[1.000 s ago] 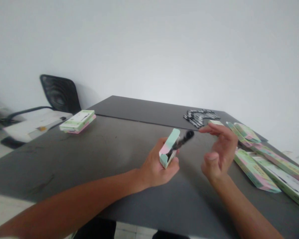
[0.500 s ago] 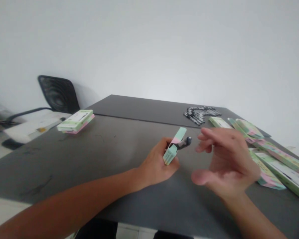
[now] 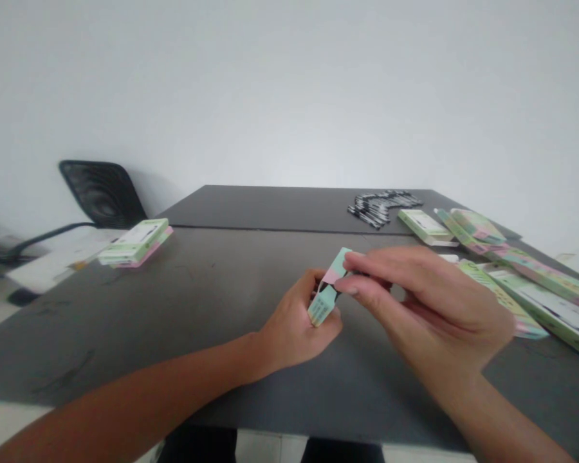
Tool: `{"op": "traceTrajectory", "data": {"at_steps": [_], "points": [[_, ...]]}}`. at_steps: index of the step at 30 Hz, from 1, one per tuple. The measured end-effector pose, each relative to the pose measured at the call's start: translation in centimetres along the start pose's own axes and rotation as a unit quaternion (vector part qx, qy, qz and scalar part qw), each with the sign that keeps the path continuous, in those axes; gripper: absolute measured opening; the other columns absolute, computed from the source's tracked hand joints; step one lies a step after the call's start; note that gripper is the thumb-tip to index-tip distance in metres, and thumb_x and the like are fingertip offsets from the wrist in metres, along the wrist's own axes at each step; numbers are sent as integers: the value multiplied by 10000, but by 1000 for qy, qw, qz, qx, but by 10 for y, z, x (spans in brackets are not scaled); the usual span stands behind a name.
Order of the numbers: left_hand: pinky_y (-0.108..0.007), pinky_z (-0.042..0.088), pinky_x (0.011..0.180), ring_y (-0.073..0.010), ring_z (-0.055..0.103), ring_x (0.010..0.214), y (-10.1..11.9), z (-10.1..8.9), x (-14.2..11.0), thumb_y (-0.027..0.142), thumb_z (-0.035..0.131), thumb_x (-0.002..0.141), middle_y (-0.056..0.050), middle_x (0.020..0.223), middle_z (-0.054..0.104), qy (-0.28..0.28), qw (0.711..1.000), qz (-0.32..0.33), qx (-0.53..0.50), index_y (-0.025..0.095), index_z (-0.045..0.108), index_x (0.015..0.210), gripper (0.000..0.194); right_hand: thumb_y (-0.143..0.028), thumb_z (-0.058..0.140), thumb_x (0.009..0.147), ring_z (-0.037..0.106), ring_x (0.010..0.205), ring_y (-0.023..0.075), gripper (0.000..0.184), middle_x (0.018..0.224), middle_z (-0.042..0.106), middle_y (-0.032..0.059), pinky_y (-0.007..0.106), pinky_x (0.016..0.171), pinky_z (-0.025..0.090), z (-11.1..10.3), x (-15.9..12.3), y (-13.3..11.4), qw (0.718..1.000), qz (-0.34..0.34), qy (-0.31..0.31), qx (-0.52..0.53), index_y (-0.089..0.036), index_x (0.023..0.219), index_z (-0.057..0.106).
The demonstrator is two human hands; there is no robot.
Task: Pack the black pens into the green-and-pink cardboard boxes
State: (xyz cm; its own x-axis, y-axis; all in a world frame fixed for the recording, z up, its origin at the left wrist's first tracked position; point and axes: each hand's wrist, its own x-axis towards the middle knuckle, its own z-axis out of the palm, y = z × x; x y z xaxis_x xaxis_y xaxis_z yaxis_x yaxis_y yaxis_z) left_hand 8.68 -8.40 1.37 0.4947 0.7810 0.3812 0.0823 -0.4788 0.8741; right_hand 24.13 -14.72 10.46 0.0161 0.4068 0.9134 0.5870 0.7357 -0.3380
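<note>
My left hand [image 3: 296, 325] is closed around a small green and pink carton [image 3: 322, 305], its end with the flaps turned towards my right side. My right hand [image 3: 434, 315] is at that open end, thumb and fingertips pinched together on the dark pens that stick out of it. Those fingers cover most of the pens, and only dark bits show at the carton's mouth. One right fingertip lies against the upper flap.
Black and white pens [image 3: 381, 207] lie in a spread at the back right. Green and pink cartons [image 3: 540, 302] lie along the right side, with another carton [image 3: 425, 226] behind them. Stacked cartons [image 3: 137, 241] sit at the left table edge, near a black chair [image 3: 103, 193].
My right hand has moved left and its spread fingers have closed on the pens at the carton's end. My left hand still holds the carton. The view has shifted slightly.
</note>
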Motion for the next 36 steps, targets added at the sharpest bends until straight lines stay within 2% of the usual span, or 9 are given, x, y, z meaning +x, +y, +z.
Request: {"op": "traceTrajectory", "data": {"at_steps": [3,9,16,18,23,26,29,32,36], "points": [[-362,554,846,-205,676,867,2,0,-3,105,658,854,-7,950,678,-5,1000,10,15,220,573,1223,395,-195,902,848,772,825,149,374,994,855,-37,277,692,615,0,-2,2,999,46,9,16,-374,1169,836],[-331,545,787,-187,647,835,11,-1,-7,151,646,858,-24,932,664,-48,998,36,-16,206,608,1020,176,-168,850,899,788,866,132,249,1011,860,-57,254,740,622,1,1,5,994,94,-14,60,-370,1043,863],[-305,558,698,-189,653,750,17,-3,-7,221,656,827,-36,834,677,-113,988,24,-100,189,640,911,91,-153,780,953,809,891,138,239,1033,863,-35,246,790,641,-7,7,10,990,10,-132,58,-309,1119,852],[-311,565,699,-194,660,748,18,-4,-8,241,650,843,-47,834,687,-113,986,6,-120,184,656,911,89,-171,790,947,811,902,149,210,1049,859,-23,261,796,654,-8,7,14,990,-25,-136,26,-306,1093,857],[-309,551,627,-192,640,670,18,-2,-9,288,649,855,-39,754,662,-100,980,-53,-161,185,664,893,111,-265,834,923,751,786,124,88,1004,808,-2,249,646,606,-8,7,22,991,-40,-121,-45,-304,995,867],[-314,559,652,-192,649,692,18,0,-8,265,644,850,-37,770,665,-77,984,-58,-148,188,659,885,86,-267,848,909,706,786,144,105,930,768,3,290,661,561,-7,4,26,992,-69,-84,-63,-320,997,869],[-334,583,729,-207,687,777,19,-2,-7,228,654,840,-61,880,707,-54,993,-6,-105,186,658,950,118,-350,742,990,622,743,166,146,850,688,29,334,633,479,-8,3,34,994,-84,32,-61,-324,1049,874],[-360,600,805,-228,717,859,16,-5,-5,228,677,816,-87,987,736,-19,997,42,-62,186,652,1029,219,-473,503,1101,600,776,199,415,829,649,56,370,688,462,-10,6,50,989,-52,122,-71,-292,1077,876],[-369,596,824,-223,709,836,11,-8,1,270,648,872,-69,908,727,26,997,40,-58,186,666,1016,168,-447,477,1114,609,897,227,419,862,661,53,391,834,474,-17,11,91,978,21,113,-176,-256,1141,848]]}}
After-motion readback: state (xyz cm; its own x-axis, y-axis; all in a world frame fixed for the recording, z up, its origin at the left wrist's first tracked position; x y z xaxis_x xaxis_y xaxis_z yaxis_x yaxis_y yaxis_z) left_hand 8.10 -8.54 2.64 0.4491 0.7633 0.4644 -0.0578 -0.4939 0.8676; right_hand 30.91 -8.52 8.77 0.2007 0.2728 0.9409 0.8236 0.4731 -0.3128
